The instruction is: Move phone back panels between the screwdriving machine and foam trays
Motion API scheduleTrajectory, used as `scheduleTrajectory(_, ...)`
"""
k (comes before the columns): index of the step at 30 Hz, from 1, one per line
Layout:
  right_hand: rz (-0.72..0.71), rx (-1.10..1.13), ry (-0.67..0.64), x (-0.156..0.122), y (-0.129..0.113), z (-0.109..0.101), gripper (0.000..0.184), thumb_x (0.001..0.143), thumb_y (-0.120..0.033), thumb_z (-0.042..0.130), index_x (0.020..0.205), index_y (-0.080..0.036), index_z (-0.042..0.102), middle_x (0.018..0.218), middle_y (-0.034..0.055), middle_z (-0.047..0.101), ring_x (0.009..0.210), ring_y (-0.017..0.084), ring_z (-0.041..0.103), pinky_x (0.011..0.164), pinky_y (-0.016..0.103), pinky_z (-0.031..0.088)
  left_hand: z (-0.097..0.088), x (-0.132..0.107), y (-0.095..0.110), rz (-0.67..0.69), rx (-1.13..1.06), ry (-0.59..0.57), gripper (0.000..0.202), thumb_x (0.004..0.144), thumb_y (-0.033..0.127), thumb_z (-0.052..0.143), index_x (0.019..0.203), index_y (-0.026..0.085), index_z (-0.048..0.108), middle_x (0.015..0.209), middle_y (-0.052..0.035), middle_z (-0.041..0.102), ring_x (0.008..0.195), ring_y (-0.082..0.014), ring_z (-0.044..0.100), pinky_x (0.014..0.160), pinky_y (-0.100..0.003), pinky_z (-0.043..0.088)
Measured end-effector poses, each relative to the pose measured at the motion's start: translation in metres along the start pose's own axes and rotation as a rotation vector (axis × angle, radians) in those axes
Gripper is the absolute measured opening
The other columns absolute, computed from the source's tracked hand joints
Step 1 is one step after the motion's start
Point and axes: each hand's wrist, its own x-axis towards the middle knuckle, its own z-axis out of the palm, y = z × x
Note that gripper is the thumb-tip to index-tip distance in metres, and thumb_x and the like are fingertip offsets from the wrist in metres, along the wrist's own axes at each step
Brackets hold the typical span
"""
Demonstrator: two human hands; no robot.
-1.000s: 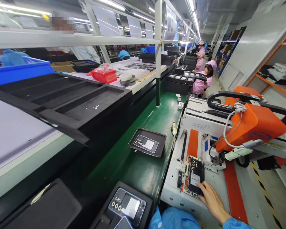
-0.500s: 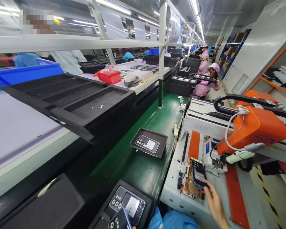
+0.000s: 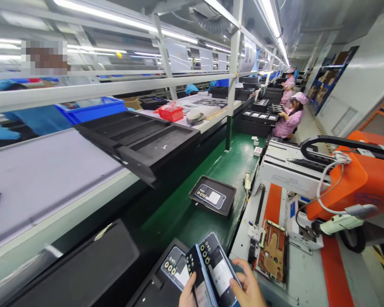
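My left hand [image 3: 187, 294] is closed on the edge of a phone body [image 3: 202, 285] with gold camera rings and a white label, held tilted at the bottom of the view. Close beside it, my right hand [image 3: 251, 285] grips a second phone body [image 3: 220, 275] by its right edge, thumb on its back. Both are above the right part of a black foam tray [image 3: 144, 283]. Another phone body [image 3: 172, 265] lies in that tray, partly covered by the one in my left hand. To the right is the machine's brown fixture plate [image 3: 272, 251].
A smaller black tray [image 3: 230, 200] with a phone body sits on the green bench [image 3: 182, 221]. The orange-headed machine [image 3: 345, 187] stands at right. Black foam trays [image 3: 166, 149], a red bin [image 3: 171, 114] and a blue bin [image 3: 92, 111] are at left. A person in pink [image 3: 289, 121] works farther along.
My right hand has lifted the phone body off the machine's fixture and brought it left, next to the one in my left hand. My left hand has come up into view. The camera has turned left.
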Motion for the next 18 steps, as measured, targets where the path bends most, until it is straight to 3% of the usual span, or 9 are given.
scheduleTrajectory(3, -0.111, -0.277, -0.257, 0.004, 0.009, -0.001, 0.048, 0.089, -0.052, 0.051, 0.125, -0.022, 0.048, 0.067, 0.0012, 0.071, 0.054, 0.019, 0.065, 0.052, 0.028, 0.051, 0.027, -0.014, 0.002, 0.001, -0.037, 0.232, 0.029, 0.083, 0.031, 0.061, 0.089, 0.006, 0.074, 0.096, -0.0208, 0.077, 0.112, -0.0399, 0.064, 0.103, -0.059, 0.044)
scheduleTrajectory(5, -0.281, -0.548, -0.314, 0.009, 0.007, -0.007, 0.048, 0.089, -0.039, 0.053, 0.134, -0.023, 0.045, 0.083, 0.0051, 0.075, 0.07, 0.023, 0.072, 0.063, 0.03, 0.058, 0.046, -0.021, 0.004, 0.043, -0.1, 0.311, 0.023, 0.082, 0.027, 0.062, 0.084, 0.007, 0.072, 0.091, -0.0195, 0.078, 0.106, -0.0395, 0.067, 0.1, -0.059, 0.047)
scheduleTrajectory(7, -0.55, -0.831, -0.245, 0.013, -0.001, -0.007, 0.056, 0.086, -0.031, 0.058, 0.14, -0.024, 0.043, 0.114, 0.0128, 0.071, 0.099, 0.029, 0.071, 0.079, 0.035, 0.059, 0.06, -0.023, 0.006, 0.101, -0.15, 0.385, 0.018, 0.08, 0.024, 0.063, 0.085, 0.008, 0.07, 0.087, -0.0173, 0.078, 0.103, -0.0371, 0.069, 0.099, -0.055, 0.049)
scheduleTrajectory(9, -0.89, -1.026, -0.14, 0.015, -0.011, 0.001, 0.057, 0.085, -0.027, 0.061, 0.139, -0.029, 0.046, 0.134, 0.0137, 0.062, 0.119, 0.034, 0.061, 0.091, 0.043, 0.056, 0.067, -0.021, 0.008, 0.197, -0.133, 0.473, 0.016, 0.077, 0.021, 0.068, 0.089, 0.01, 0.068, 0.084, -0.0125, 0.079, 0.099, -0.0314, 0.071, 0.099, -0.047, 0.05)
scheduleTrajectory(11, -1.204, -1.094, -0.098, 0.016, -0.023, 0.013, 0.044, 0.088, -0.023, 0.059, 0.13, -0.033, 0.055, 0.13, 0.0095, 0.065, 0.121, 0.032, 0.06, 0.093, 0.047, 0.055, 0.065, -0.019, 0.01, 0.29, -0.082, 0.551, 0.019, 0.073, 0.016, 0.072, 0.091, 0.013, 0.068, 0.081, -0.0061, 0.079, 0.093, -0.0237, 0.072, 0.101, -0.037, 0.048)
scheduleTrajectory(13, -1.402, -1.081, -0.14, 0.015, -0.032, 0.024, 0.028, 0.09, -0.02, 0.057, 0.116, -0.029, 0.064, 0.114, 0.0058, 0.074, 0.112, 0.028, 0.066, 0.091, 0.044, 0.057, 0.06, -0.016, 0.01, 0.331, -0.05, 0.587, 0.015, 0.073, 0.013, 0.072, 0.087, 0.015, 0.069, 0.078, -0.0016, 0.079, 0.087, -0.0193, 0.072, 0.103, -0.032, 0.046)
scheduleTrajectory(15, -1.438, -1.047, -0.19, 0.013, -0.037, 0.028, 0.019, 0.091, -0.021, 0.058, 0.107, -0.026, 0.068, 0.103, 0.0043, 0.078, 0.104, 0.025, 0.07, 0.089, 0.038, 0.059, 0.056, -0.014, 0.008, 0.297, -0.026, 0.557, 0.009, 0.077, 0.02, 0.069, 0.084, 0.015, 0.071, 0.077, -0.0038, 0.079, 0.089, -0.0219, 0.072, 0.104, -0.036, 0.045)
scheduleTrajectory(18, -1.375, -0.997, -0.151, 0.007, -0.043, 0.01, 0.023, 0.093, -0.023, 0.056, 0.112, -0.03, 0.067, 0.105, 0.0014, 0.077, 0.103, 0.023, 0.07, 0.087, 0.036, 0.061, 0.057, -0.012, 0.002, 0.25, 0.017, 0.384, 0.034, 0.078, 0.044, 0.066, 0.086, 0.012, 0.075, 0.088, -0.0135, 0.079, 0.099, -0.0332, 0.07, 0.102, -0.05, 0.047)
